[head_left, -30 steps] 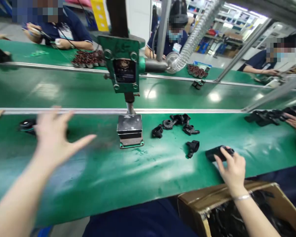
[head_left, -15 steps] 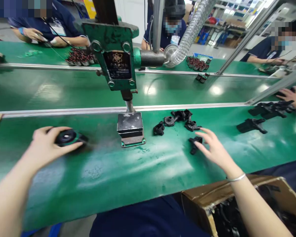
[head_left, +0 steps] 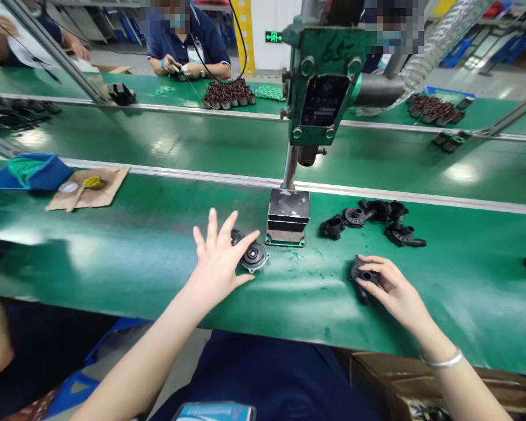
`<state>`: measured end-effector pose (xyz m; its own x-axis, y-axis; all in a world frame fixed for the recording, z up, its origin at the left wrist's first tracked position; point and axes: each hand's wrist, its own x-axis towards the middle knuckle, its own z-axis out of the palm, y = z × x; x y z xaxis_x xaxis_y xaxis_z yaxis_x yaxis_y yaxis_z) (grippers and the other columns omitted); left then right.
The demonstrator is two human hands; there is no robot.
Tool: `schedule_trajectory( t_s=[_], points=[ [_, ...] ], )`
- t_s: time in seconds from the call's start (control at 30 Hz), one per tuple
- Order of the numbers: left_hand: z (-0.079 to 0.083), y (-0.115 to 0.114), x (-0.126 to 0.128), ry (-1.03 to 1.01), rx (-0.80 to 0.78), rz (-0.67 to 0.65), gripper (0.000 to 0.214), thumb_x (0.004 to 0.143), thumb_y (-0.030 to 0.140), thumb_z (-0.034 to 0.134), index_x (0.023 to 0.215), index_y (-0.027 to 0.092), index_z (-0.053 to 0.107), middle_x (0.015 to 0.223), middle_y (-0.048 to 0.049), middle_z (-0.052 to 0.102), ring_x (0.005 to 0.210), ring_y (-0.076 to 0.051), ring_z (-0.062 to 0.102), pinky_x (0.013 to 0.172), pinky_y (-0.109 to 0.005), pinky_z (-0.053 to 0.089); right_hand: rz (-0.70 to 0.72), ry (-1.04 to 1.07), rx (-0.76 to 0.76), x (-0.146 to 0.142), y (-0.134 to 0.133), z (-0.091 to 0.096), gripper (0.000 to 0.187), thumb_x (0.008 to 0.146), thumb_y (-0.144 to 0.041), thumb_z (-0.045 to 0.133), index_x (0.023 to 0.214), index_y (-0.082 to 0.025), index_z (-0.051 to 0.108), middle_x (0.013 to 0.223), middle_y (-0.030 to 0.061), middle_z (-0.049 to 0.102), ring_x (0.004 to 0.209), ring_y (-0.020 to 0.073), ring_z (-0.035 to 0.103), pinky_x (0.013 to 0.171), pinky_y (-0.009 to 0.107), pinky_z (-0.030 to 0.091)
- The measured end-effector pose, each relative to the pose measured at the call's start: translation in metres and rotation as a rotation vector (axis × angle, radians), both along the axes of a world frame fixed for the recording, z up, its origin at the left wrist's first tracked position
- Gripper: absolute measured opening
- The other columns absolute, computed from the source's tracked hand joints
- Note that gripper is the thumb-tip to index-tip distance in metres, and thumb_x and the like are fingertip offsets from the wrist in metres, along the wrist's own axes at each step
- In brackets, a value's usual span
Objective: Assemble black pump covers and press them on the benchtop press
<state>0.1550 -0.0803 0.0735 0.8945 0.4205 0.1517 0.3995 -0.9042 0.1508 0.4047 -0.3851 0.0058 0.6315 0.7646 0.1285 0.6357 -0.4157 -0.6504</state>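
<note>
My left hand [head_left: 214, 251] is open with fingers spread, just left of a round black part with a green ring [head_left: 253, 255]. Its thumb and forefinger reach about that part without closing on it. Another dark part [head_left: 236, 237] is partly hidden behind the fingers. In my right hand [head_left: 392, 286] is a black plastic pump cover [head_left: 357, 270], pinched between thumb and fingers low over the bench. Between the hands stands the green press [head_left: 324, 88], its black block [head_left: 288, 204] close to the round part.
Several black plastic housings [head_left: 354, 217] lie right of the press. To the left are a blue bin of green rings [head_left: 48, 175] and a sheet of cardboard [head_left: 107, 181]. A metal rail [head_left: 201, 176] crosses behind. Co-workers sit across the bench; a cardboard box [head_left: 390, 374] stands below right.
The view has swung left. My left hand has brought the round part closer to the press and let go of it. My right hand has closed on the black pump cover.
</note>
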Motion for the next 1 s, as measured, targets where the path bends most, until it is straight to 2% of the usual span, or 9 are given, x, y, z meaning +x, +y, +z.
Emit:
schedule_trajectory(
  t_s=[0.1, 0.17, 0.3, 0.4, 0.47, 0.63, 0.77, 0.87, 1.0],
  points=[
    [0.005, 0.014, 0.005, -0.009, 0.030, -0.220, 0.062, 0.061, 0.026, 0.087, 0.118, 0.028, 0.062, 0.157, -0.0133, 0.027, 0.147, -0.050, -0.001, 0.105, -0.083, 0.004, -0.041, -0.036, -0.048, -0.002, 0.004, -0.001, 0.047, 0.083, -0.061, 0.051, 0.103, -0.022, 0.067, 0.123, 0.0051, 0.052, 0.120, 0.0090, 0.053, 0.110, 0.027, 0.048],
    [0.003, 0.013, 0.011, -0.040, -0.007, -0.309, 0.055, 0.064, 0.029, 0.086, 0.113, 0.023, 0.063, 0.154, -0.0149, 0.031, 0.148, -0.047, 0.002, 0.110, -0.079, 0.005, -0.037, -0.042, -0.065, -0.006, 0.009, -0.002, 0.048, 0.084, -0.061, 0.050, 0.108, -0.023, 0.066, 0.123, 0.0054, 0.052, 0.121, 0.0092, 0.052, 0.111, 0.028, 0.048],
    [-0.015, -0.011, 0.022, -0.158, -0.260, -0.432, 0.051, 0.075, 0.039, 0.077, 0.118, 0.019, 0.057, 0.149, -0.0185, 0.035, 0.148, -0.039, 0.020, 0.117, -0.062, 0.027, -0.099, -0.006, 0.022, -0.020, 0.026, -0.005, 0.050, 0.077, -0.060, 0.059, 0.101, -0.016, 0.063, 0.119, 0.0073, 0.055, 0.116, 0.0103, 0.055, 0.107, 0.032, 0.050],
    [-0.035, -0.030, 0.028, -0.201, -0.517, -0.450, 0.055, 0.079, 0.037, 0.073, 0.127, 0.021, 0.050, 0.142, -0.0178, 0.042, 0.138, -0.032, 0.040, 0.113, -0.050, 0.041, -0.083, 0.033, 0.061, -0.026, 0.038, -0.003, 0.046, 0.076, -0.058, 0.062, 0.089, -0.014, 0.063, 0.119, 0.0070, 0.056, 0.115, 0.0099, 0.056, 0.106, 0.032, 0.051],
    [-0.049, -0.038, 0.032, -0.224, -0.686, -0.442, 0.064, 0.077, 0.035, 0.076, 0.131, 0.023, 0.045, 0.136, -0.0156, 0.048, 0.133, -0.029, 0.048, 0.112, -0.047, 0.043, -0.018, 0.032, 0.025, -0.027, 0.042, 0.000, 0.042, 0.078, -0.056, 0.062, 0.092, -0.017, 0.068, 0.123, 0.0059, 0.054, 0.118, 0.0084, 0.055, 0.108, 0.029, 0.050],
    [-0.071, -0.047, 0.035, -0.310, -1.005, -0.277, 0.081, 0.071, 0.034, 0.081, 0.137, 0.025, 0.036, 0.131, -0.0125, 0.058, 0.123, -0.027, 0.059, 0.106, -0.046, 0.050, -0.049, 0.036, 0.010, -0.029, 0.051, -0.002, 0.039, 0.078, -0.050, 0.063, 0.101, -0.019, 0.067, 0.117, 0.0049, 0.058, 0.112, 0.0066, 0.057, 0.104, 0.026, 0.051],
    [-0.074, -0.050, 0.032, -0.335, -0.968, -0.262, 0.074, 0.072, 0.039, 0.080, 0.134, 0.023, 0.042, 0.134, -0.0127, 0.058, 0.124, -0.028, 0.058, 0.108, -0.047, 0.049, -0.081, 0.077, 0.040, -0.032, 0.061, 0.005, 0.037, 0.079, -0.048, 0.064, 0.093, -0.015, 0.063, 0.117, 0.0052, 0.060, 0.110, 0.0070, 0.060, 0.102, 0.025, 0.053],
    [-0.074, -0.050, 0.030, -0.361, -0.913, -0.290, 0.073, 0.075, 0.039, 0.078, 0.135, 0.021, 0.042, 0.135, -0.0132, 0.059, 0.125, -0.027, 0.058, 0.108, -0.046, 0.049, -0.084, 0.157, 0.082, -0.044, 0.072, 0.033, 0.031, 0.081, -0.042, 0.063, 0.094, -0.014, 0.059, 0.118, 0.0052, 0.061, 0.108, 0.0055, 0.063, 0.094, 0.018, 0.055],
    [-0.076, -0.050, 0.029, -0.403, -0.866, -0.314, 0.071, 0.077, 0.037, 0.077, 0.136, 0.020, 0.040, 0.134, -0.0138, 0.060, 0.123, -0.026, 0.060, 0.106, -0.042, 0.051, 0.106, 0.027, 0.085, -0.072, 0.095, 0.070, 0.023, 0.079, -0.031, 0.066, 0.095, -0.015, 0.062, 0.112, 0.0033, 0.064, 0.101, 0.0029, 0.064, 0.089, 0.012, 0.056]
  ],
)
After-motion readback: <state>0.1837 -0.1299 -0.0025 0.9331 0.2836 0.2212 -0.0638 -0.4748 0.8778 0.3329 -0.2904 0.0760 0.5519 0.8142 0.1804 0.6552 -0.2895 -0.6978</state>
